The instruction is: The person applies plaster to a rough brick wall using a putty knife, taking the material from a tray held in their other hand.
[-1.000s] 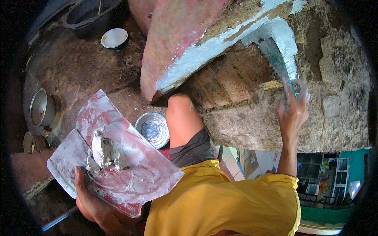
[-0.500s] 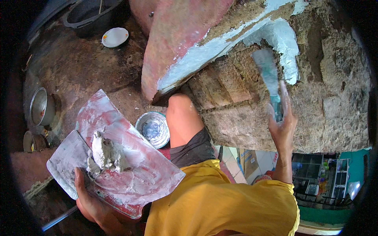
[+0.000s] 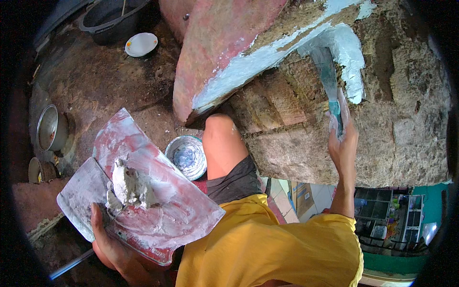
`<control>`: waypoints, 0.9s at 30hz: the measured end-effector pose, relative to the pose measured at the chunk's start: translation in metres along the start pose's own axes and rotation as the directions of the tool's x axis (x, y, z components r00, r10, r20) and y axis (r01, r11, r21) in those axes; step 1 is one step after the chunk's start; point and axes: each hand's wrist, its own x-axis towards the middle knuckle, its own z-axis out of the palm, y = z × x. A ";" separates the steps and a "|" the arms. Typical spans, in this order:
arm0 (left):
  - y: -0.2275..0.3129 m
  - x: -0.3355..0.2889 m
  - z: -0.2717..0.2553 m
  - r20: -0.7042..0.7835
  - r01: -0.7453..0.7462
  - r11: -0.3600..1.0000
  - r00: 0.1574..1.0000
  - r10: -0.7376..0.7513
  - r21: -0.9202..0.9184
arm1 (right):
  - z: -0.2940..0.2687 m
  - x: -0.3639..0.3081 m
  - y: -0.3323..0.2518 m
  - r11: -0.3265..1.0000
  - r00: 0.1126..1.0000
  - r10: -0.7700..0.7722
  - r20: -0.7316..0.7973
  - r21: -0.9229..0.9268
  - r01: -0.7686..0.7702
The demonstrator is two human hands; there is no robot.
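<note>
My right hand [image 3: 343, 136] grips the green handle of a putty knife [image 3: 326, 74]. Its wide blade lies against the rough wall [image 3: 296, 153], at the lower edge of a patch of wet white plaster [image 3: 348, 48]. Down at the left, my left hand [image 3: 112, 248] holds a smeared red plastic board [image 3: 167, 205], thumb on top and fingers beneath. A lump of white putty [image 3: 126, 184] sits on that board. Beside the lump lies a grey flat scraper plate [image 3: 85, 196], partly under my thumb. Whether the left fingers also clasp this plate is hidden.
A bowl [image 3: 186, 158] coated with white residue stands beside my bent knee [image 3: 219, 131]. Farther left are a white plate [image 3: 141, 44], a dark basin [image 3: 114, 21] and a metal pot [image 3: 51, 128]. A pink slab [image 3: 210, 57] with a white-plastered edge juts out ahead.
The putty knife and my right hand have moved slightly up the wall, bringing the blade to the white patch. My left hand and the board stay nearly still.
</note>
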 end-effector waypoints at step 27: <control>-0.005 0.014 -0.013 0.049 0.033 0.989 0.998 -0.040 0.146 | -0.001 0.018 0.014 0.921 0.981 -0.193 -0.008 -0.348 0.179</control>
